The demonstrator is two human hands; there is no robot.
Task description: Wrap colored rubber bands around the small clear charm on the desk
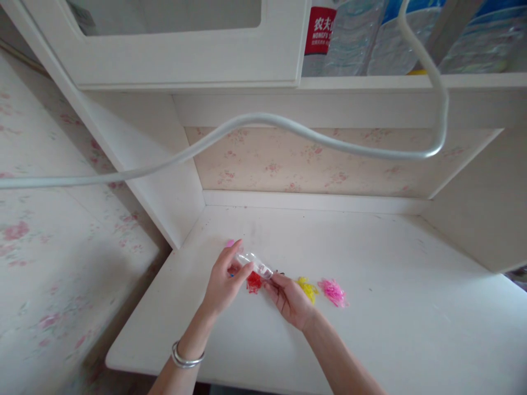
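Observation:
A small, shiny clear plastic bag is stretched at a slant between my two hands, just above the desk. My left hand grips its upper left end between thumb and fingers. At the lower right end, my right hand pinches it, the other fingers curled. Beneath the bag lies a pile of red, thin, band-like pieces, partly covered. A similar yellow pile sits just beyond my right hand, and a bright pink pile lies further right. Something small and pink shows behind my left fingertips.
The white desk has a back ledge and side panels. Overhead is a white cabinet, beside a shelf with large plastic water bottles. A thick white cable or tube crosses the upper view. Flowered wallpaper is at left.

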